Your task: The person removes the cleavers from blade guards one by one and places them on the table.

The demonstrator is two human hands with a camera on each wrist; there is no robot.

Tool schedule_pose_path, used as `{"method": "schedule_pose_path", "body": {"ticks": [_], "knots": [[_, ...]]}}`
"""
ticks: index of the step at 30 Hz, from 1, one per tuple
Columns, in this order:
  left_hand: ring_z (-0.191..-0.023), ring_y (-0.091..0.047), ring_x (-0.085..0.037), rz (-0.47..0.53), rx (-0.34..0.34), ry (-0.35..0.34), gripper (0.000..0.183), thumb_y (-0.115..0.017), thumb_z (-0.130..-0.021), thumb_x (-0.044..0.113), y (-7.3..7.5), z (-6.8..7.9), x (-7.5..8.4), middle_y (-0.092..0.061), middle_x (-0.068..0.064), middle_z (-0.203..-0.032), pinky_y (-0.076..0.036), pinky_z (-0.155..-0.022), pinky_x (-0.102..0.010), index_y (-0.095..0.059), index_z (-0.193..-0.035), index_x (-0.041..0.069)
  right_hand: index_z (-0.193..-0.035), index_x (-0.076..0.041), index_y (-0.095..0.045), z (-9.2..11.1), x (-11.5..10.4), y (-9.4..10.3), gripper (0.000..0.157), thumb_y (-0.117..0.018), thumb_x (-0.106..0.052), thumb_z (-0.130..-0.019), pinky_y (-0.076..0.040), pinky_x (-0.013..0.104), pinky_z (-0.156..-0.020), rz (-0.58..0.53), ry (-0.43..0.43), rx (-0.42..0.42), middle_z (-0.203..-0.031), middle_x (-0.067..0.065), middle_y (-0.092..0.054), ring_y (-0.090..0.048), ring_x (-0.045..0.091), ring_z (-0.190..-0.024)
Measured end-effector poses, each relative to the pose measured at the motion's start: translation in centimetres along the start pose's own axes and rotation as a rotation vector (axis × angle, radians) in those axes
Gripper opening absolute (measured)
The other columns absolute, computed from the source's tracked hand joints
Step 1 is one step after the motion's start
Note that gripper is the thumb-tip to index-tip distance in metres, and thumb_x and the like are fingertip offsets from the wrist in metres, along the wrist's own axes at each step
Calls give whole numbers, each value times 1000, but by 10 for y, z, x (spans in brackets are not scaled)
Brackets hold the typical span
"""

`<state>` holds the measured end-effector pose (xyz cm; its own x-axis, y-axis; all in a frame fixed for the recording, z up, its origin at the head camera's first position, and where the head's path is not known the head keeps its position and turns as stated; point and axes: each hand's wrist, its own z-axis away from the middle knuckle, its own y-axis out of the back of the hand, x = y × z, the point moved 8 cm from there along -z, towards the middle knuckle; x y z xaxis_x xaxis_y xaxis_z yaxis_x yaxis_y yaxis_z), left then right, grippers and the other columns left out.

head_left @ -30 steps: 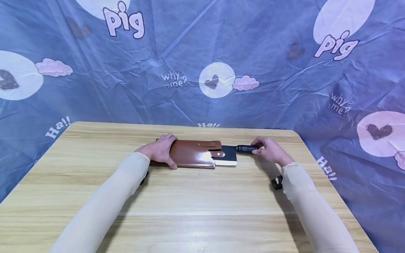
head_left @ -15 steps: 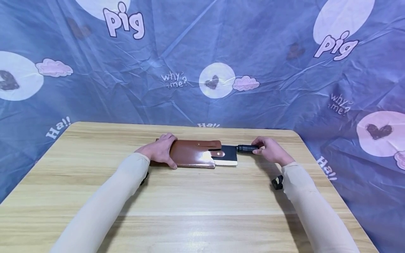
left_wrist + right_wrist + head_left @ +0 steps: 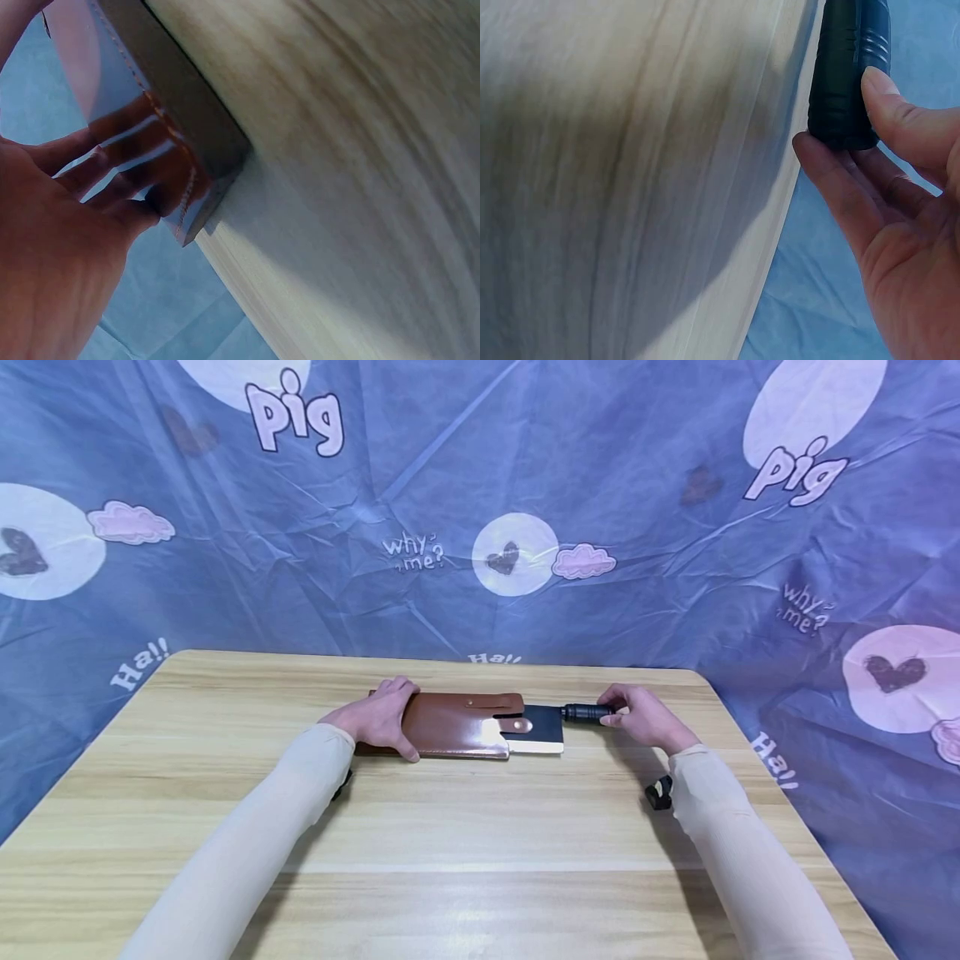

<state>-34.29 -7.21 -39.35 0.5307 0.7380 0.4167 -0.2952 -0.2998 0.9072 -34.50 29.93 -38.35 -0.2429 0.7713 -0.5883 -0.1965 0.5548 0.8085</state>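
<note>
A brown leather sheath (image 3: 453,724) lies flat toward the back of the table, its snap strap pointing right. Out of its right end shows part of a cleaver: a dark blade (image 3: 544,723) with a bright lower edge, then a black ribbed handle (image 3: 586,713). The rest of the blade is hidden inside. My left hand (image 3: 384,718) holds the sheath's left part, thumb at the near edge and fingers across to the far side. At the handle's end, my right hand (image 3: 637,717) pinches it between thumb and fingers; the right wrist view shows the thumb (image 3: 889,94) on its side.
The wooden table (image 3: 450,843) ends behind the sheath at a rounded back edge. A blue printed cloth (image 3: 420,610) hangs behind it. Both forearms, in pale sleeves, reach in from the front, with dark wrist devices (image 3: 659,793) underneath.
The cleaver has slid very slightly right, with a sliver more blade showing outside the sheath. My right hand has shifted right with it; my left hand and the sheath stay almost in place.
</note>
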Motion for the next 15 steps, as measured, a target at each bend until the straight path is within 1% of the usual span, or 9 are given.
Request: {"method": "schedule_pose_path", "body": {"ticks": [6,15], "knots": [[-120,-39,-38,-2,8,-4,107,-92,-56,39,0,0,0,-41,-21,-134,-36,-103,-48,-41,-137,-9,-112,7,-62,1,2,1,27,-69,-1,-88,-40,55,-94,-4,-2,-2,-105,18,-64,-58,36,-102],[-123,-38,-37,7,4,13,108,-92,-56,39,-2,-1,-1,-40,-20,-136,-35,-105,-47,-40,-138,-8,-113,7,-62,3,1,2,27,-69,-1,-88,-40,56,-95,-1,-5,-2,-105,18,-64,-58,37,-102]]}}
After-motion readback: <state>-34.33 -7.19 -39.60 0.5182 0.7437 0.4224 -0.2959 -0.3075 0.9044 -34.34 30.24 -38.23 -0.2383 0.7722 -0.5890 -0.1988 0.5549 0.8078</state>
